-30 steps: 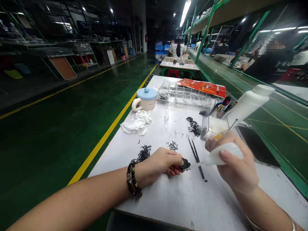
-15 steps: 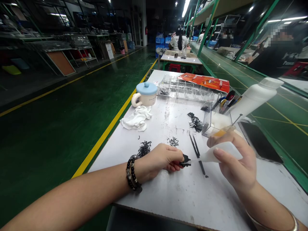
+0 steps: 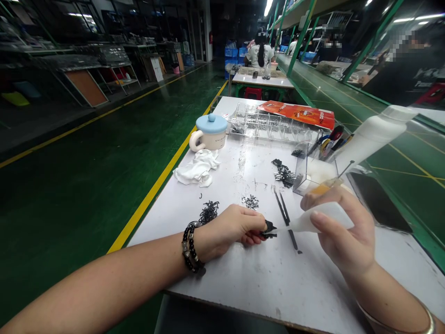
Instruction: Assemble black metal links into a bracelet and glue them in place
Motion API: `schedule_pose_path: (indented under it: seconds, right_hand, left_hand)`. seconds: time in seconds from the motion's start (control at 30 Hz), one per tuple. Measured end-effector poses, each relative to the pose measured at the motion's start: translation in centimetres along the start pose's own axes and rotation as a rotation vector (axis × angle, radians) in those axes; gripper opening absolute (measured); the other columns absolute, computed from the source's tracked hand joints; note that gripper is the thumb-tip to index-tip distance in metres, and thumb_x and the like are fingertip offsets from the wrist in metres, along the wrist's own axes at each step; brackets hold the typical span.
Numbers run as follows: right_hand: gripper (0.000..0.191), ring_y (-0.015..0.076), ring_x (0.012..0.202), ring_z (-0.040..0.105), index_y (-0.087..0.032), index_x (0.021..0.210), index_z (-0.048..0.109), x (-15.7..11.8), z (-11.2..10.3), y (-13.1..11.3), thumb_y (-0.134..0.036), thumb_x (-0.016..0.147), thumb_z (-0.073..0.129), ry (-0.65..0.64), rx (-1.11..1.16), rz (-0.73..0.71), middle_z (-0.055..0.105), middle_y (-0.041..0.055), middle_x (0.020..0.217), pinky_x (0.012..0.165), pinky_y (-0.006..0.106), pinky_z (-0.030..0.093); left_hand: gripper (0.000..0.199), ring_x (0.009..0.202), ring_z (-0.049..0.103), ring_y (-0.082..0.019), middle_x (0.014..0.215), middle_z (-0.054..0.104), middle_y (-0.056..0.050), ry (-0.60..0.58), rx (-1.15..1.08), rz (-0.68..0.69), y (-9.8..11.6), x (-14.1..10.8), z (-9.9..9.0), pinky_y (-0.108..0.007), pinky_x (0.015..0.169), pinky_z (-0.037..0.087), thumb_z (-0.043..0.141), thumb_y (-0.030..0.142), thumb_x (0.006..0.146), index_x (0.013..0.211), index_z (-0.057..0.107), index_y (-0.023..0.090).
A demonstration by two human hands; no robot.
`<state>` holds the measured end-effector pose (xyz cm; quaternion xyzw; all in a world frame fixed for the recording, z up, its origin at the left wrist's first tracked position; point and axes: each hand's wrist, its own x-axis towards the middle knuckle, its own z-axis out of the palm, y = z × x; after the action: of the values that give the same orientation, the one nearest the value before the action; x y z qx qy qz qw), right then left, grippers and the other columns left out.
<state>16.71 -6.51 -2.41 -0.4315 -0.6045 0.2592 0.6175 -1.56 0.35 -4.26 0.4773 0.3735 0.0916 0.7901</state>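
Between the thumb and fingers of my left hand is a small black part, partly covered by the fingertips. My right hand is closed around a white squeeze bottle, held nearly level. Its thin nozzle points left and meets or nearly meets the black part; contact is too small to tell. Under the nozzle lie black tweezers on the white table. Beyond my left hand are a pile of small black curved pieces and a heap of shiny little metal pieces.
A lidded mug and a crumpled white cloth stand at the left. Further back are a clear divided tray and an orange sheet. More black parts, a large white bottle and a dark flat panel lie rightward.
Both hands keep nearly the same pose, with the bottle nozzle still at the black part. The view has shifted slightly; nothing was let go or picked up.
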Motion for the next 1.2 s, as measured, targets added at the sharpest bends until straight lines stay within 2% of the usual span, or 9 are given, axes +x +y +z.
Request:
schedule_pose_path:
  seconds: [0.47,0.67,1.0,1.13,1.2]
  right_hand:
    - [0.016,0.0151,0.062,0.044,-0.02,0.07,0.049,-0.2,0.0,-0.1,-0.02,0.082,0.06,0.0,0.022,0.022,0.043,-0.0007,0.063,0.057,0.032,0.032]
    - [0.015,0.0159,0.066,0.047,-0.019,0.069,0.05,-0.1,0.1,-0.1,-0.019,0.081,0.06,-0.001,0.013,0.025,0.047,0.0004,0.067,0.056,0.031,0.033]
    - [0.016,0.0165,0.062,0.047,-0.02,0.068,0.049,-0.2,0.1,-0.2,-0.017,0.08,0.06,-0.005,0.016,0.032,0.046,0.0,0.061,0.054,0.031,0.033]
    - [0.014,0.0148,0.054,0.043,-0.021,0.069,0.051,0.4,-0.3,-0.5,-0.023,0.079,0.059,0.04,0.054,0.004,0.047,-0.0004,0.059,0.054,0.032,0.034]
    - [0.014,0.0157,0.053,0.044,-0.022,0.07,0.051,1.0,-0.9,-0.4,-0.03,0.078,0.059,0.121,0.078,-0.043,0.049,-0.0001,0.058,0.053,0.034,0.036]
  left_hand:
    - [0.008,0.052,0.052,-0.007,0.059,0.059,-0.002,0.013,0.005,-0.008,0.2,-0.1,0.1,-0.017,0.05,0.037,0.059,0.02,0.065,0.064,0.062,0.012]
    - [0.009,0.053,0.05,-0.007,0.06,0.059,-0.002,-0.009,0.001,0.009,-0.1,-0.1,-0.1,-0.018,0.049,0.034,0.058,0.02,0.066,0.066,0.061,0.012]
    - [0.009,0.053,0.05,-0.008,0.06,0.058,-0.002,-0.016,0.004,0.012,0.0,-0.2,-0.1,-0.019,0.051,0.034,0.058,0.02,0.067,0.066,0.061,0.012]
    - [0.01,0.053,0.049,-0.008,0.06,0.057,-0.002,-0.01,0.007,0.002,0.2,-0.4,0.0,-0.019,0.051,0.033,0.058,0.021,0.067,0.065,0.061,0.011]
    - [0.009,0.053,0.049,-0.008,0.06,0.057,-0.002,-0.006,0.006,-0.004,0.3,-0.5,0.1,-0.019,0.05,0.033,0.058,0.02,0.066,0.064,0.061,0.011]
